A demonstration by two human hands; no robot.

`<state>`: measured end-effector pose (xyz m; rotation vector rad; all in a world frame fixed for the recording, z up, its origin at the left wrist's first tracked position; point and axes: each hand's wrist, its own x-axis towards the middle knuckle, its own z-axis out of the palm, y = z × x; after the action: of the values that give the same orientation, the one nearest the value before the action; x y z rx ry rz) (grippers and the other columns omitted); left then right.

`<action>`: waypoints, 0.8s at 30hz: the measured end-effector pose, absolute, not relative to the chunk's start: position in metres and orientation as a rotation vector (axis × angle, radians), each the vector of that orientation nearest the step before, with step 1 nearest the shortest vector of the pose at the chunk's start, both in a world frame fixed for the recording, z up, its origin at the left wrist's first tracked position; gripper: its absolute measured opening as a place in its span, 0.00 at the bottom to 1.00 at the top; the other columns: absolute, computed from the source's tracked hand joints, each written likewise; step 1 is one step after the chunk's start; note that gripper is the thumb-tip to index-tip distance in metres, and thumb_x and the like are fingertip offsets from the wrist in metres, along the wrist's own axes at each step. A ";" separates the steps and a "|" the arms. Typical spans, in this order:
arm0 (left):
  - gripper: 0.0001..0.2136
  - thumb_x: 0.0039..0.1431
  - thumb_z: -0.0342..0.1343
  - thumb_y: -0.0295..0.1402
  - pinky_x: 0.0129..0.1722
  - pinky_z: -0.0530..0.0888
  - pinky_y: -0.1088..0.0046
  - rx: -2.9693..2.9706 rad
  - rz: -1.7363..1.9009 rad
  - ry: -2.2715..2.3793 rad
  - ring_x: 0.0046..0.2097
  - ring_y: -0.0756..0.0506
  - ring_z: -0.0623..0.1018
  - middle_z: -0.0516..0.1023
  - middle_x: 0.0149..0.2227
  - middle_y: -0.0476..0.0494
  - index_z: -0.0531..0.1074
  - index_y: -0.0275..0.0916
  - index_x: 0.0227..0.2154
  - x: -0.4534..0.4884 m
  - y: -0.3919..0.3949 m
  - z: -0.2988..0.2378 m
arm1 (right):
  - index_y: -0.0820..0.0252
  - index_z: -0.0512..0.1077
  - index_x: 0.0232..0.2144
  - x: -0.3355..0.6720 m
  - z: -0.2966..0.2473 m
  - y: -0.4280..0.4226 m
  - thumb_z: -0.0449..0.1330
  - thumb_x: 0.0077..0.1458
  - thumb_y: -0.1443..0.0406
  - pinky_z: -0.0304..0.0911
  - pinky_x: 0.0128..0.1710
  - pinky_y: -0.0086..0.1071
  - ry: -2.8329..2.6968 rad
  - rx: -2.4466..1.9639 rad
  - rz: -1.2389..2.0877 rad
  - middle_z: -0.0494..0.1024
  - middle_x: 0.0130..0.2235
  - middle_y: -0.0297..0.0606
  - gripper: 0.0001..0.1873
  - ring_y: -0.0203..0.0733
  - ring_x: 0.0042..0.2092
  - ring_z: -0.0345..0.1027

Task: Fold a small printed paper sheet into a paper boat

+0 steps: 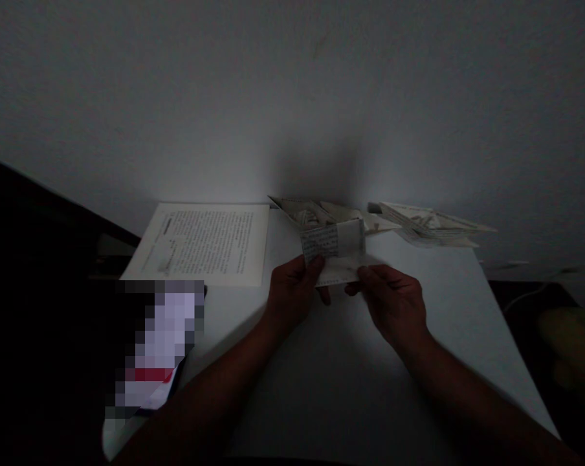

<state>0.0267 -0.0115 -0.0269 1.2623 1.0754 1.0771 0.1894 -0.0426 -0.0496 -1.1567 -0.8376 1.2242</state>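
Between my two hands is a small folded sheet of printed paper (338, 249), raised over the white table and partly unfolded along its creases. My left hand (292, 288) pinches its lower left side, thumb on top of the print. The lower right corner is gripped between the thumb and fingers of my right hand (394, 294). Just behind the sheet lies a folded paper boat-like shape (312, 213) with pointed ends, partly hidden by it. A second similar folded paper shape (428, 223) rests to the right, near the wall.
A printed page or stack of pages (200, 243) lies at the table's back left. On the left edge is a phone (169, 336), its screen lit and blurred out. The white table (467, 310) meets a plain wall (312, 97). A thin cable (530, 291) runs at right.
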 end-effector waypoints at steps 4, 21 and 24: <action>0.12 0.62 0.52 0.41 0.18 0.69 0.78 1.191 1.154 1.042 0.16 0.51 0.72 0.72 0.15 0.54 0.72 0.36 0.37 0.029 -0.013 -0.024 | 0.58 0.78 0.26 0.189 -0.048 -0.042 0.65 0.51 0.62 0.66 0.32 0.36 -0.849 -1.161 1.228 0.79 0.23 0.35 0.06 0.39 0.27 0.73; 0.10 0.53 0.61 0.38 0.29 0.73 0.77 1.188 1.261 1.193 0.32 0.50 0.77 0.80 0.32 0.47 0.78 0.38 0.35 0.021 -0.004 -0.030 | 0.58 0.78 0.26 0.196 -0.044 -0.043 0.67 0.49 0.62 0.65 0.28 0.31 -0.928 -1.204 1.273 0.80 0.23 0.35 0.06 0.37 0.26 0.72; 0.11 0.58 0.57 0.38 0.21 0.67 0.80 1.123 1.433 1.271 0.22 0.54 0.71 0.76 0.24 0.51 0.76 0.40 0.41 0.013 0.002 -0.030 | 0.58 0.78 0.25 0.197 -0.044 -0.044 0.66 0.50 0.62 0.64 0.28 0.31 -0.928 -1.225 1.233 0.79 0.22 0.34 0.06 0.36 0.25 0.71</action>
<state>0.0125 0.0025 -0.0297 1.1229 1.2708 1.4327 0.1967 -0.0444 -0.0438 -1.2252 -0.9282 1.2328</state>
